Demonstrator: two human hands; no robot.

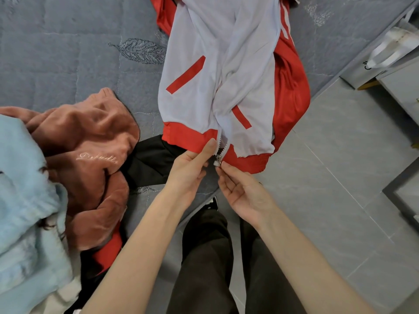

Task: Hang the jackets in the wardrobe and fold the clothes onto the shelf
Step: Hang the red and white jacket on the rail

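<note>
The jacket (204, 64) lies lengthwise away from me, hem nearest; my left hand (188, 168) pinches its hem, my right hand (242, 191) its zipper pull (217, 163).

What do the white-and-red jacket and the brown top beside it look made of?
The jacket: likely thin, smooth synthetic fabric; slight sheen, limp folds. The brown top: probably plush velour or fleece; fuzzy nap, soft rounded creases. Fibre can't be confirmed.

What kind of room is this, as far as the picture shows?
Most likely a home bedroom: a grey-blue quilted bedcover with stitched leaves, loose clothes on it such as a white-and-red zip jacket and a rust-pink plush garment, and a grey tiled floor beside it.
</note>
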